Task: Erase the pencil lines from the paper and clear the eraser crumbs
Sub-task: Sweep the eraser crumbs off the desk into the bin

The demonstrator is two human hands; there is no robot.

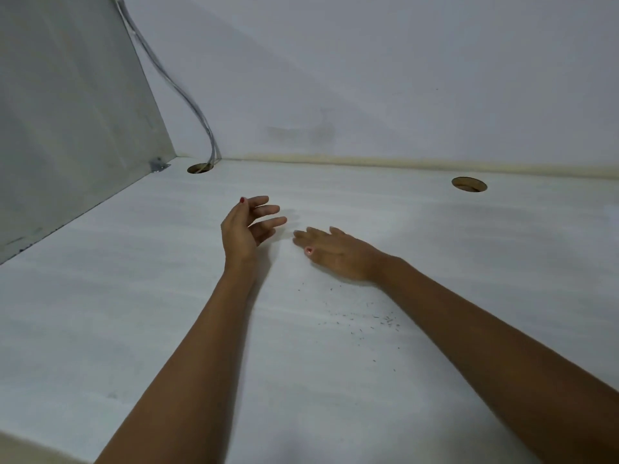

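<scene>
Forearms reach in from the bottom edge, bare, the left forearm [201, 346] and the right forearm [485, 329], both over a white desk [117, 313]. Just inside the right forearm we spot the eraser crumbs [385, 319], small dark specks scattered on the desk, a few trailing up toward the wrist. We cannot tell a sheet of paper apart from the white surface.

Farther out, the right hand [338, 254] lies palm down, low on the desk, fingers straight and gripping nothing; the fingertips are blurred. Just beside it the left hand [249, 229] stands on edge, thumb up, fingers spread and loosely curved, holding nothing.

Beyond them we see two round holes in the desk, the left hole [200, 168] and the right hole [469, 184]. A cable [181, 92] drops into the left hole, between the grey side panel [67, 112] and the wall [368, 78].
</scene>
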